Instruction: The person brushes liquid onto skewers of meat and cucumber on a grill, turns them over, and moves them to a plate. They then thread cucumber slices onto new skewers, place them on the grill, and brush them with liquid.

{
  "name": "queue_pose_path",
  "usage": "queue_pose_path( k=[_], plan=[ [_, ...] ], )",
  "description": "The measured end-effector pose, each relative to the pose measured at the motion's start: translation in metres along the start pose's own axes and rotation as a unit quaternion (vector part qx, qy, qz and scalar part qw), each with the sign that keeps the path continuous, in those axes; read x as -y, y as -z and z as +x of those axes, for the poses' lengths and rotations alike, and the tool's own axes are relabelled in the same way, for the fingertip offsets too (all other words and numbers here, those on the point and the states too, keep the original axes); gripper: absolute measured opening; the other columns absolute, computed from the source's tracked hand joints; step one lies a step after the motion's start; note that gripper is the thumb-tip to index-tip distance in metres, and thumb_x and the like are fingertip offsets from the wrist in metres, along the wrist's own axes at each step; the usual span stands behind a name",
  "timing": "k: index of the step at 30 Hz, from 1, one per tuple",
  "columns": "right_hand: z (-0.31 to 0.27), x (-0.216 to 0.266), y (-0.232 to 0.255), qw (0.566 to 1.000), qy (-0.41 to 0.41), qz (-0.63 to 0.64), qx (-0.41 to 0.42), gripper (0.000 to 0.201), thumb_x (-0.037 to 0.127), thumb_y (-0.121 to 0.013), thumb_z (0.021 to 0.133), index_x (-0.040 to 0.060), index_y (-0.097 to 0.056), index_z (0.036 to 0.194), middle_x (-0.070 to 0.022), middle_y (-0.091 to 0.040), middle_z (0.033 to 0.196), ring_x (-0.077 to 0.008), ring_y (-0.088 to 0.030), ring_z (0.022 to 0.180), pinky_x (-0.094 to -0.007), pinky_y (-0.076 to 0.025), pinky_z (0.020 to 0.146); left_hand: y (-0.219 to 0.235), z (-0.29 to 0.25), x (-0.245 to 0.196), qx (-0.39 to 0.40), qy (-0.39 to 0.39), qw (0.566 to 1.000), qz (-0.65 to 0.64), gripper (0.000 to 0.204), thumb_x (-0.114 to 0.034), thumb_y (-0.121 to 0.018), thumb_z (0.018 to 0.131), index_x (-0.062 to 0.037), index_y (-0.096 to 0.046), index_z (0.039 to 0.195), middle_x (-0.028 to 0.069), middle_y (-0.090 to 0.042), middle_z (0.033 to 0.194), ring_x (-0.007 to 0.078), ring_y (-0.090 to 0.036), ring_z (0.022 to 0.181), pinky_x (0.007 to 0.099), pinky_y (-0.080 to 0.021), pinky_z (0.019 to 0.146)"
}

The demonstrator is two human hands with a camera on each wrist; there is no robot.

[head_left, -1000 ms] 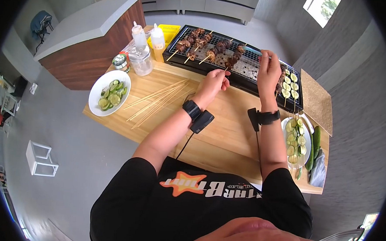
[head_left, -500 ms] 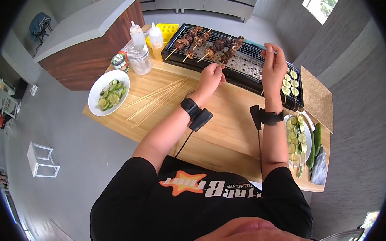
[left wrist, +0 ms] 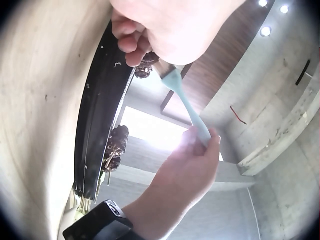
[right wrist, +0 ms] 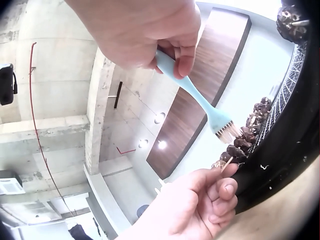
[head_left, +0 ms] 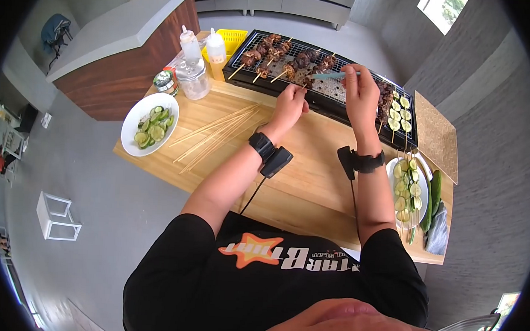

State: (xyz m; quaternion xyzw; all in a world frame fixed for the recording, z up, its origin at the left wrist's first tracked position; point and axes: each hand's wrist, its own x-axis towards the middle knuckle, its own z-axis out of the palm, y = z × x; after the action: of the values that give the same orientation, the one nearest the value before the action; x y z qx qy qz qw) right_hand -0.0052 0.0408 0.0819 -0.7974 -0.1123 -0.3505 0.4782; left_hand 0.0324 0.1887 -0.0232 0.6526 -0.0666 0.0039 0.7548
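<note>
At the front edge of the black grill (head_left: 325, 103), my left hand (head_left: 289, 110) pinches the bare stick end of a meat skewer (right wrist: 242, 145). The dark meat chunks lie along the grill's wire mesh. My right hand (head_left: 362, 99) grips a light blue basting brush (right wrist: 197, 97) by its handle, higher than the left hand and to its right. In the right wrist view the brush's pale bristles (right wrist: 229, 132) are right at the meat. From the left wrist view, the left hand (left wrist: 170, 25) covers most of that skewer.
More meat skewers (head_left: 265, 51) lie left on the grill, zucchini skewers (head_left: 405, 113) at its right end. A plate of sliced skewers (head_left: 389, 199) and whole cucumbers (head_left: 435, 192) sit right. Loose sticks (head_left: 219, 133), a bowl (head_left: 127, 128), a jar (head_left: 192, 84) and squeeze bottles (head_left: 216, 46) are left.
The held skewer was tilted up off the mesh half a second ago and is now lower. My right hand has come down and left, bringing the brush onto the meat.
</note>
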Motion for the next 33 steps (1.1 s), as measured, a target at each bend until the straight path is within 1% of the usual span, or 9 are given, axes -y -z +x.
queue_pose_path(
  k=[7,11,14,17,21,23,27,30,33],
  plan=[
    [0.003,-0.008,0.002,1.0,0.01,-0.026,0.002,0.018,0.017,-0.057,0.095,0.0005,-0.062,0.099,-0.0061,-0.06,0.065,-0.0107,-0.054,0.058,-0.025,-0.044,0.056,0.004,0.004,0.006,-0.037,-0.044,0.988,0.141,0.023,-0.022,-0.053,0.093,-0.0004,-0.052,0.102,0.0073,-0.06,0.062,0.0157,-0.056,0.051,0.0299,-0.042,0.047],
    [0.01,-0.001,0.02,0.997,0.028,-0.002,-0.073,0.019,0.019,-0.058,0.095,0.0011,-0.063,0.098,-0.0057,-0.061,0.065,-0.0093,-0.053,0.057,-0.0252,-0.043,0.054,0.006,-0.002,0.001,-0.099,-0.173,0.884,0.422,0.032,-0.027,-0.056,0.089,0.0006,-0.051,0.104,0.0155,-0.064,0.069,0.033,-0.062,0.059,0.0432,-0.048,0.056],
    [0.018,0.012,0.05,0.986,0.052,0.015,-0.155,0.02,0.02,-0.057,0.095,0.0002,-0.063,0.097,-0.0047,-0.062,0.068,-0.0094,-0.054,0.059,-0.0255,-0.044,0.055,0.0,-0.025,-0.046,-0.055,-0.083,0.835,0.541,0.035,-0.029,-0.057,0.089,0.0005,-0.051,0.107,0.0179,-0.065,0.073,0.039,-0.062,0.066,0.0475,-0.049,0.062],
    [0.018,0.011,0.073,0.983,0.005,-0.046,-0.176,0.019,0.017,-0.058,0.094,-0.0006,-0.063,0.096,-0.0085,-0.062,0.067,-0.0142,-0.058,0.059,-0.0283,-0.045,0.056,-0.01,-0.034,-0.067,-0.049,-0.12,0.818,0.56,0.037,-0.031,-0.057,0.089,0.0008,-0.053,0.107,0.0167,-0.067,0.075,0.0359,-0.064,0.069,0.0455,-0.049,0.062],
    [0.02,-0.009,0.083,0.972,-0.009,-0.165,-0.168,0.016,0.015,-0.06,0.091,-0.0004,-0.064,0.092,-0.0168,-0.062,0.068,-0.0275,-0.061,0.06,-0.0348,-0.046,0.056,-0.044,-0.035,-0.063,0.062,-0.185,0.871,0.45,0.035,-0.032,-0.059,0.089,0.0001,-0.058,0.101,0.0125,-0.067,0.073,0.0297,-0.065,0.066,0.0408,-0.05,0.06],
    [0.018,-0.017,0.086,0.969,-0.037,-0.205,-0.131,0.017,0.016,-0.061,0.089,0.0001,-0.064,0.089,-0.0211,-0.061,0.067,-0.0364,-0.061,0.063,-0.0397,-0.047,0.057,-0.067,-0.031,-0.048,0.146,-0.138,0.902,0.382,0.034,-0.032,-0.058,0.09,0.0004,-0.057,0.1,0.0111,-0.066,0.071,0.0251,-0.065,0.062,0.0373,-0.05,0.058],
    [0.019,0.007,0.105,0.968,-0.031,-0.157,-0.192,0.02,0.02,-0.061,0.09,-0.0001,-0.064,0.092,-0.0159,-0.06,0.063,-0.0262,-0.06,0.056,-0.0349,-0.045,0.055,-0.104,-0.024,-0.031,0.245,0.009,0.929,0.278,0.032,-0.031,-0.055,0.092,0.0006,-0.057,0.098,0.0089,-0.065,0.07,0.0166,-0.063,0.059,0.0299,-0.049,0.054],
    [0.018,0.015,0.121,0.967,0.01,-0.102,-0.231,0.021,0.021,-0.06,0.092,-0.0001,-0.063,0.094,-0.0111,-0.059,0.061,-0.0179,-0.054,0.053,-0.0306,-0.043,0.053,-0.123,-0.019,-0.025,0.232,0.088,0.946,0.208,0.028,-0.026,-0.052,0.091,0.0009,-0.058,0.09,0.0106,-0.061,0.06,0.0167,-0.058,0.047,0.032,-0.047,0.048],
    [0.018,0.017,0.127,0.969,0.005,-0.071,-0.235,0.021,0.021,-0.06,0.092,-0.0003,-0.063,0.095,-0.0078,-0.058,0.06,-0.0138,-0.05,0.053,-0.0281,-0.042,0.053,-0.125,-0.01,-0.014,0.284,0.068,0.939,0.18,0.024,-0.019,-0.044,0.092,-0.0001,-0.058,0.09,0.009,-0.06,0.058,0.0175,-0.059,0.048,0.0324,-0.044,0.047]
  ],
)
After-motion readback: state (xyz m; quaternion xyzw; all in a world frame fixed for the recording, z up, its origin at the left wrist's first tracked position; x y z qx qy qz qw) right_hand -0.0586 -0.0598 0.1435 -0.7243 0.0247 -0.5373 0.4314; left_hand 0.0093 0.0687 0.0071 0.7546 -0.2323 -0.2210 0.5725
